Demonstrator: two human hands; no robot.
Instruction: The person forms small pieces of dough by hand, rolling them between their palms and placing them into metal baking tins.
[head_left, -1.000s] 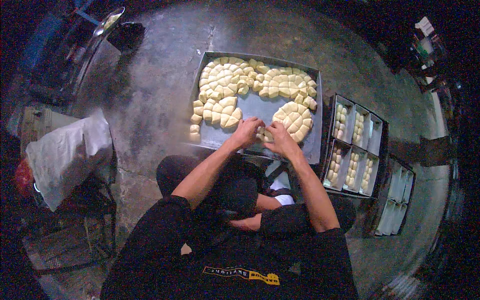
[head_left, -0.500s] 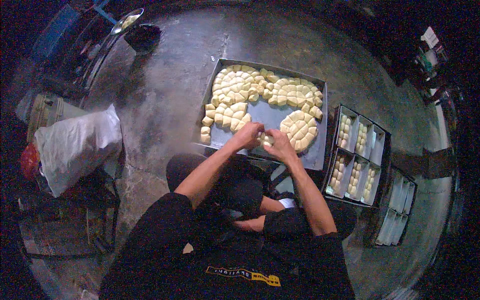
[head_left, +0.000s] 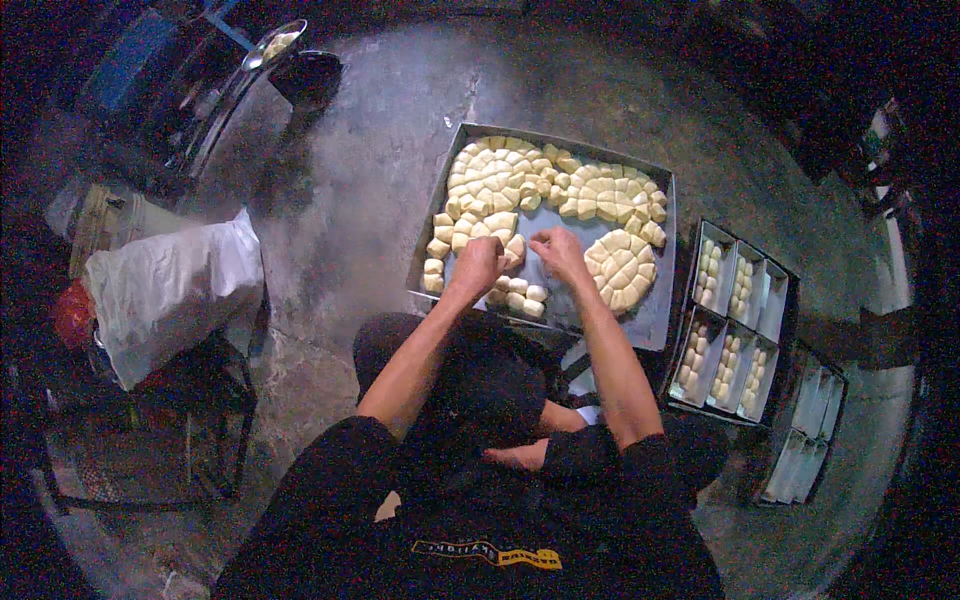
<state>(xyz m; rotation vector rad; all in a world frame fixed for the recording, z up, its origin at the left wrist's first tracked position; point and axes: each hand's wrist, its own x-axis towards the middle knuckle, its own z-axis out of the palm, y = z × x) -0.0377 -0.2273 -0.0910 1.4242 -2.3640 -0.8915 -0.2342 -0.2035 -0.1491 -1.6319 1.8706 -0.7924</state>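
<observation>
A metal tray (head_left: 659,300) holds several clusters of cut, pale dough pieces (head_left: 620,272). My left hand (head_left: 483,260) curls its fingers over the left middle cluster, closed on something I cannot make out, probably dough. My right hand (head_left: 553,250), over the bare middle of the tray, has loosely bent fingers slightly apart with nothing visible in them. A small group of smooth dough balls (head_left: 520,298) lies at the tray's near edge, just below and between my hands.
Right of the tray are a divided pan (head_left: 730,410) with rows of dough pieces and another divided pan (head_left: 800,470). At left, a white sack (head_left: 175,290) and red bundle (head_left: 75,315) rest on a stand. A round metal dish (head_left: 275,45) is at upper left.
My hands have parted and moved up the tray from the near edge, uncovering the group of smooth balls they were at. The whole view has shifted slightly rightward and down.
</observation>
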